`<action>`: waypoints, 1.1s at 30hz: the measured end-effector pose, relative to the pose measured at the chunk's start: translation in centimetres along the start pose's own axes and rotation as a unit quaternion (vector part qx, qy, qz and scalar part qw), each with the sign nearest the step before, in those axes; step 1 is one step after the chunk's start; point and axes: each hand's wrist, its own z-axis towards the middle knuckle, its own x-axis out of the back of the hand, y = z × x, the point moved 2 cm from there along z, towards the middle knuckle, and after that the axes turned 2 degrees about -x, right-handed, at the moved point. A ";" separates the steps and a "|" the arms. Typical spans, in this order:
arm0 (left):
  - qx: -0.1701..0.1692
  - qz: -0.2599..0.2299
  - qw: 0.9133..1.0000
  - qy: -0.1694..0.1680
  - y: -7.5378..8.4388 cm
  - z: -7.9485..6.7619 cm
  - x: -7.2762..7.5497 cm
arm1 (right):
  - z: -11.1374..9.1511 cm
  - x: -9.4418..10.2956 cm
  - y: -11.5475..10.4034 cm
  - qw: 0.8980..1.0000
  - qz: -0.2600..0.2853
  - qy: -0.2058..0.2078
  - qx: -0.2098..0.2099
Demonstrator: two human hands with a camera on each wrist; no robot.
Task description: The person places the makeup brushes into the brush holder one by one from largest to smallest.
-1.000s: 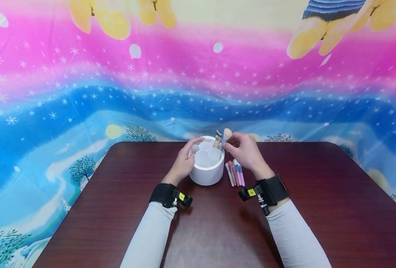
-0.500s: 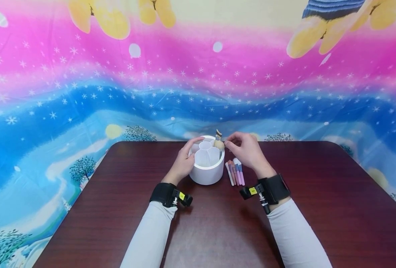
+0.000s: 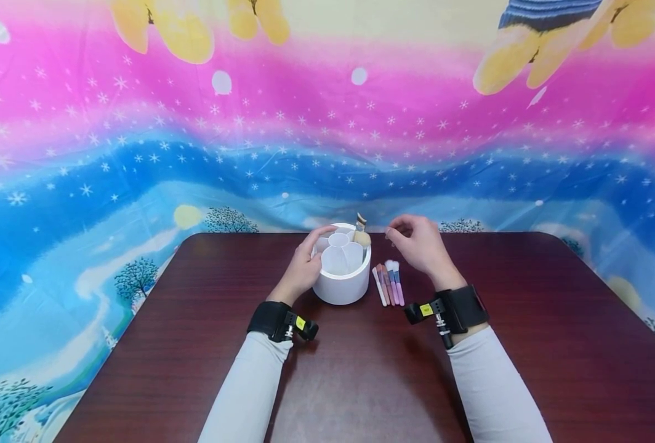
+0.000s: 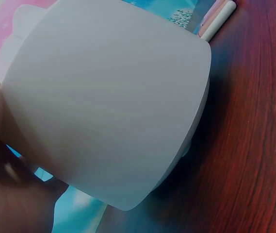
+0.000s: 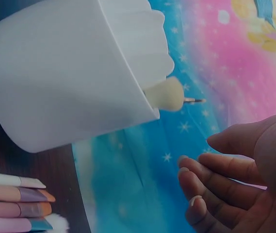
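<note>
A white round makeup brush holder (image 3: pixel 341 291) with petal-shaped compartments stands on the table. My left hand (image 3: pixel 303 269) grips its left side, thumb near the front and fingers reaching over the back rim; the holder's wall (image 4: pixel 113 107) fills most of the left wrist view. Inside, at the right, a makeup brush with a fluffy cream head (image 5: pixel 167 94) shows just above the rim. A thin brush tip (image 5: pixel 194 100) sticks out behind it. To the right of the holder, my right hand (image 3: pixel 420 247) hovers with loosely bent fingers and nothing between them.
Several makeup brushes (image 3: pixel 389 284) with white, brown and pink handles lie side by side right of the holder. The dark wooden table (image 3: pixel 338 381) ends at a patterned cloth (image 3: pixel 327 147) behind. Both wrists wear black camera straps (image 3: pixel 269 321).
The fluffy makeup brush has sunk into the holder, and my right hand has let go and drawn away to the right. My left hand stays on the holder.
</note>
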 end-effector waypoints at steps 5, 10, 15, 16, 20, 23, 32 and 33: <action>0.002 0.002 1.000 -0.005 1.8 -0.4 0.3 | 0.0 0.2 0.4 1.000 -0.009 0.009 -0.006; 0.000 0.015 1.000 0.001 -0.1 0.0 0.1 | 0.1 0.1 0.7 1.000 -0.009 0.003 -0.007; 0.000 0.023 1.000 0.006 -1.3 0.3 -0.2 | 0.1 0.2 1.3 1.000 -0.017 -0.009 -0.016; 0.000 0.024 1.000 0.007 -1.4 0.3 -0.2 | 0.0 0.2 1.4 1.000 -0.019 -0.012 -0.020; -0.006 0.026 1.000 0.006 -1.4 0.3 -0.2 | -0.1 0.2 1.8 0.999 -0.033 -0.022 -0.027; -0.011 0.025 1.000 0.005 -0.9 0.3 -0.2 | -0.1 0.0 2.3 0.997 -0.058 -0.035 -0.039; -0.010 0.028 1.000 0.004 2.7 -0.6 0.2 | -0.2 -0.9 4.4 0.983 -0.127 -0.098 -0.090; -0.010 0.029 1.000 0.005 2.7 -0.7 0.2 | -0.2 -1.0 4.6 0.981 -0.131 -0.103 -0.096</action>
